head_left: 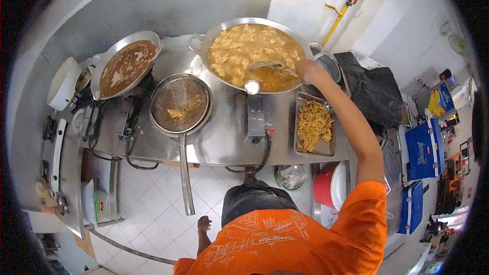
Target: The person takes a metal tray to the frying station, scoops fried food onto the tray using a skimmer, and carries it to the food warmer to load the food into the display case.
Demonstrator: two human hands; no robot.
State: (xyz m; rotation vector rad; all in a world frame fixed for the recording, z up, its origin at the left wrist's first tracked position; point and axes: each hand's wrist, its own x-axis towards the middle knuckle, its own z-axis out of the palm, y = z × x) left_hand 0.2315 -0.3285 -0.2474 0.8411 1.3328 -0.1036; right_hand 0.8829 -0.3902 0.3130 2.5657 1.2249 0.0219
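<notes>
Over the wok (205,53), right hand (307,72) gripping metal utensil (267,64), left hand (204,223) lowered, half-uncurled

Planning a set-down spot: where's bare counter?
Two patches on the steel counter: between the strainer and metal box, and between that box and the tray. Crowded: left end, with smaller wok and white bowl; right end, with black bag; large wok, under the right hand.

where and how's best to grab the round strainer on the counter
Take the strainer by the outer end of its long handle, probably with the left hand, coming from the near side: the handle juts out past the front edge of the counter. Keep it level, as crumbs lie inside.
</notes>
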